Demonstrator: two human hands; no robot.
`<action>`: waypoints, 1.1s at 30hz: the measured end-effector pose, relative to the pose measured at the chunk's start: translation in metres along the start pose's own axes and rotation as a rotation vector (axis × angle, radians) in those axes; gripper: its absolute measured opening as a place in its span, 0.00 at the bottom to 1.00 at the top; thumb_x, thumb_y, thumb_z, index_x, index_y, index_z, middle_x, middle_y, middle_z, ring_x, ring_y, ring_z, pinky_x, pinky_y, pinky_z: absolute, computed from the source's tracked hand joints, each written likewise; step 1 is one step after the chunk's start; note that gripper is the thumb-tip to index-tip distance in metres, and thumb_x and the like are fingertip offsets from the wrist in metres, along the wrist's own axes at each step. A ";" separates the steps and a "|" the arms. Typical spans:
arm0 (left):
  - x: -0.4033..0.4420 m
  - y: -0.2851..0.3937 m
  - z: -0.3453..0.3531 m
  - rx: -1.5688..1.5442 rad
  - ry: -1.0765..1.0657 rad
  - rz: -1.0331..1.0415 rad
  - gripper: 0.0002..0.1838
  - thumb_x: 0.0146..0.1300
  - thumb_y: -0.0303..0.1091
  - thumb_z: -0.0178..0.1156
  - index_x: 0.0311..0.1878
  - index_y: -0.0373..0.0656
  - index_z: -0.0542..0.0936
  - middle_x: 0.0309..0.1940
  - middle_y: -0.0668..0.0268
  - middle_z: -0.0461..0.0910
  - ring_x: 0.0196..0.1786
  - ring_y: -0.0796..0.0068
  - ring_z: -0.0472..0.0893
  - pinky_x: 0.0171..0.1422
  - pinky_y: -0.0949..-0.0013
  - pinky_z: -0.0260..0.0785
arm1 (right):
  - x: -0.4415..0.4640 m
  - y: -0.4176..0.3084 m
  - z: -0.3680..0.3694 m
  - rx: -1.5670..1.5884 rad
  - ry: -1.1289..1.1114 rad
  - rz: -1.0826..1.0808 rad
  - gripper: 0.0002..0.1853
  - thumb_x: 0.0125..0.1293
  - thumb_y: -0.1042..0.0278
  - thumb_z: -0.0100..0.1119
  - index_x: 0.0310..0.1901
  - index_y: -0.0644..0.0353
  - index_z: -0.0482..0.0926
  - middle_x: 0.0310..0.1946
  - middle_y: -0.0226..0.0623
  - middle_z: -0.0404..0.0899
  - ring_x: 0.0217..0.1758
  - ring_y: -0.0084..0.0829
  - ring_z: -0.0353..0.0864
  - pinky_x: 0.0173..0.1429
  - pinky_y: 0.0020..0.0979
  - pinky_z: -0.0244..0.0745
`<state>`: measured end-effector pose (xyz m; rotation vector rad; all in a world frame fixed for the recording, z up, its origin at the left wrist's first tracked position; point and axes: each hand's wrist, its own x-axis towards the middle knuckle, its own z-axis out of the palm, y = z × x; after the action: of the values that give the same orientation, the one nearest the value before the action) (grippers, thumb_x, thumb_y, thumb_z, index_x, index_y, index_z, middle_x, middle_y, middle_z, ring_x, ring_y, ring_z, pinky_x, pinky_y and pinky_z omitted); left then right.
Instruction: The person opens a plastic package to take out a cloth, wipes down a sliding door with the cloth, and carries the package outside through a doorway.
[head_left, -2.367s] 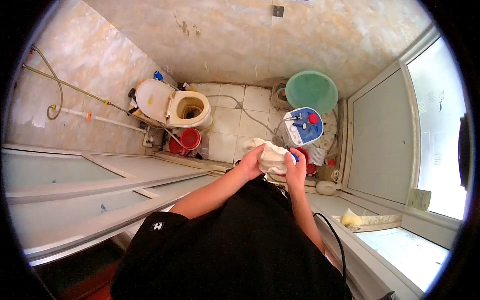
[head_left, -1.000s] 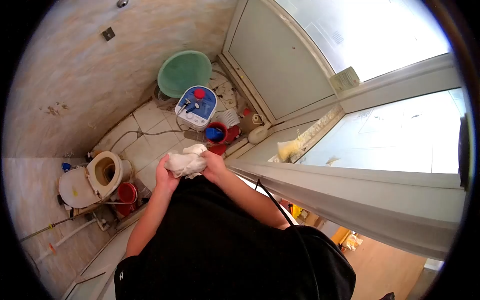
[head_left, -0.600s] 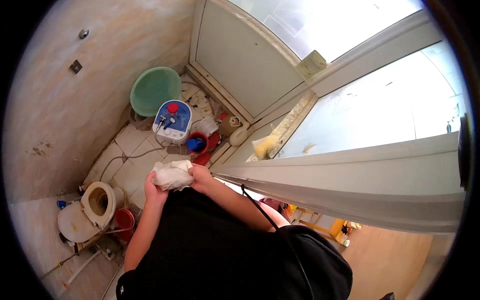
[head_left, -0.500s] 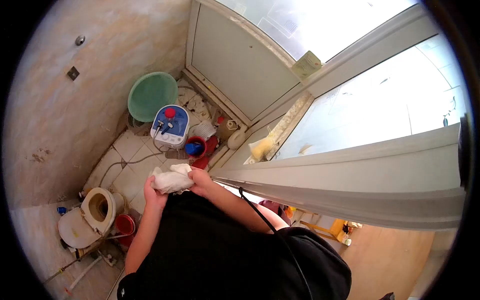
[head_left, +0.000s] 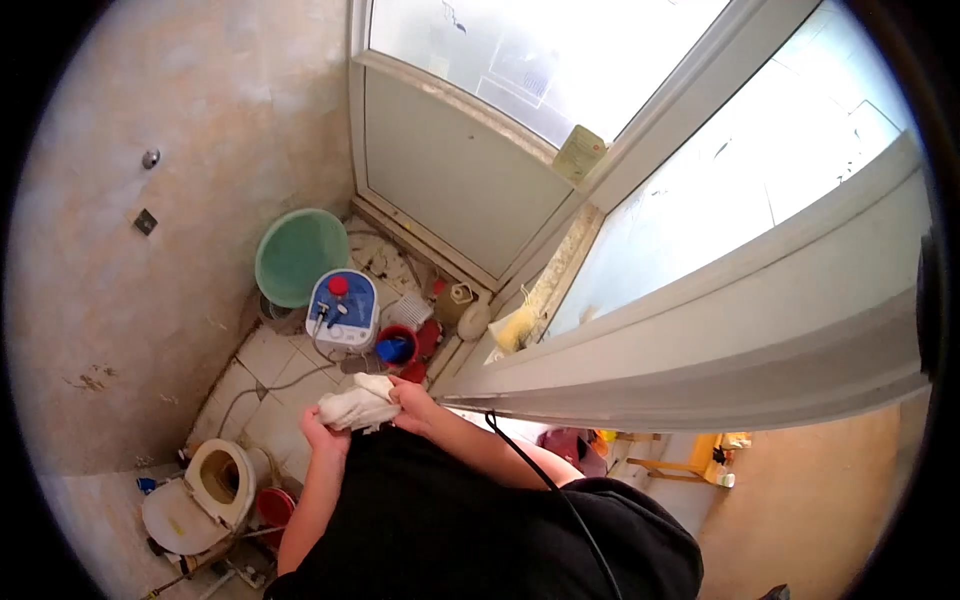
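A white, crumpled cloth [head_left: 357, 402] is held between my two hands in front of my black shirt. My left hand [head_left: 325, 432] grips its lower left end, with the fingers partly hidden by the cloth. My right hand [head_left: 411, 406] pinches the right side of the same cloth. Beyond the cloth, a blue and white appliance [head_left: 343, 312] with a red cap stands on the tiled floor. Beside it is a red bucket [head_left: 412, 340] with a blue object [head_left: 394, 350] inside.
A green basin [head_left: 301, 257] leans by the wall. The toilet [head_left: 222, 482] is at lower left, near another red bucket [head_left: 275, 506]. A hose [head_left: 285, 384] crosses the floor. A yellow item [head_left: 515, 329] sits on the right ledge. A wooden bench [head_left: 690, 456] is beyond the doorway.
The view has turned right and tilted up, so the toilet now sits at lower left. A blue item beside the cloth in the oldest frame is no longer there. Both hands still hold the cloth.
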<state>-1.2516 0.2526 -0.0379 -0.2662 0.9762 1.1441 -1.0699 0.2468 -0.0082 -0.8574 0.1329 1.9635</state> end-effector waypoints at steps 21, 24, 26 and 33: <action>-0.031 0.015 0.024 0.012 -0.133 -0.062 0.32 0.57 0.58 0.44 0.56 0.42 0.67 0.54 0.57 0.68 0.56 0.58 0.69 0.60 0.53 0.61 | 0.023 0.005 0.020 0.170 -0.348 0.458 0.32 0.39 0.73 0.44 0.53 0.73 0.65 0.53 0.52 0.69 0.58 0.48 0.65 0.66 0.48 0.54; -0.044 0.018 0.013 0.045 0.053 -0.065 0.29 0.60 0.53 0.42 0.54 0.40 0.69 0.52 0.57 0.69 0.53 0.60 0.70 0.58 0.57 0.63 | 0.036 0.005 0.010 0.054 -0.298 0.336 0.33 0.38 0.76 0.45 0.55 0.71 0.64 0.54 0.49 0.69 0.59 0.46 0.66 0.67 0.45 0.56; -0.030 0.009 -0.021 -0.005 -0.118 -0.060 0.25 0.62 0.51 0.40 0.52 0.41 0.72 0.49 0.62 0.72 0.53 0.63 0.70 0.56 0.59 0.63 | 0.020 0.001 0.042 0.058 -0.371 0.336 0.35 0.41 0.77 0.46 0.58 0.68 0.61 0.55 0.49 0.67 0.59 0.46 0.65 0.67 0.46 0.55; -0.056 0.009 -0.026 0.093 0.057 0.122 0.10 0.57 0.36 0.58 0.40 0.44 0.75 0.34 0.66 0.75 0.38 0.72 0.75 0.40 0.65 0.70 | 0.035 -0.003 0.045 -0.079 -0.198 0.316 0.25 0.60 0.69 0.47 0.60 0.62 0.61 0.59 0.44 0.65 0.62 0.44 0.64 0.64 0.49 0.59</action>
<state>-1.2767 0.2045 -0.0076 -0.1665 1.1048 1.2040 -1.1010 0.2925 0.0043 -0.7198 0.0787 2.3513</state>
